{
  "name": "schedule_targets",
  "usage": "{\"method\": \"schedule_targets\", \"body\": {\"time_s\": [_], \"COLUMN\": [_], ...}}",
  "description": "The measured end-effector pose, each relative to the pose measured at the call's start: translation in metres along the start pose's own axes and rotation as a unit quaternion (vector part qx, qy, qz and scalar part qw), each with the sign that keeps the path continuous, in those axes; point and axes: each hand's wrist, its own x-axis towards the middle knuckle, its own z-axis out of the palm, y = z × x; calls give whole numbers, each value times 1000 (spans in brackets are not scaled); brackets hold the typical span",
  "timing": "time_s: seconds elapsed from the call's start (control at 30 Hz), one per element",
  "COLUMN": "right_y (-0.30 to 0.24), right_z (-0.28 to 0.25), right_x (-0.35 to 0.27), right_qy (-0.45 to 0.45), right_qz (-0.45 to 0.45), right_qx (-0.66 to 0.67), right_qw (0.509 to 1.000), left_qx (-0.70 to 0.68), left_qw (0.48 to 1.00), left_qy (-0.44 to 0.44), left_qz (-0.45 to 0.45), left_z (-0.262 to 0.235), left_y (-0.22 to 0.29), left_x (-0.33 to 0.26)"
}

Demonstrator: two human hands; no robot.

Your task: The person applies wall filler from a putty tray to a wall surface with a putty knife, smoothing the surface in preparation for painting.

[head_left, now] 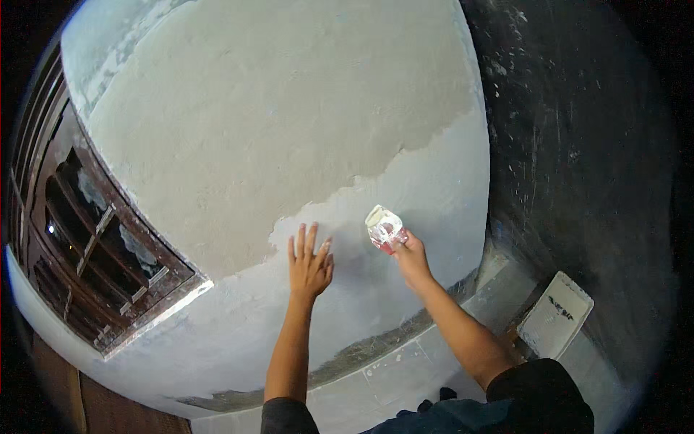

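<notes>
Holding scraper (pixel 385 227) | right grip (pixel 412 257) round its lower end, rest jutting up-left | left grip (pixel 311 270) wide

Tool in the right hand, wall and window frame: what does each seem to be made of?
Tool: red parts look like plastic, perhaps; white smears hide most of the head, so its material stays open.
Wall: apparently plaster or filler, matte; a beige-grey coat meets a whiter surface at a ragged edge.
Window frame: probably wood, dark brown and slightly glossy, though painted metal is possible.
</notes>
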Motion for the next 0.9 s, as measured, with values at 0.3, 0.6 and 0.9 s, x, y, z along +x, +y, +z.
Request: {"method": "schedule_targets", "body": {"time_s": [0.3,0.6,0.9], "right_y": [11,50,84], "right_z": [108,182,235], "right_x": [-32,-42,-52], "right_qy": [-49,-78,67], "right_qz": [-68,-412,-498], "right_qx": [-277,-304,-427], "right_qw": [957,855,752], "left_qx": [91,111,176], "left_qw": [992,991,983], "left_qy": [48,-47,12], "left_qz": [-78,-61,49], "left_z": [-52,-105,-99], "left_y": [-97,-155,-200], "left_x": [-70,-80,-89]}}
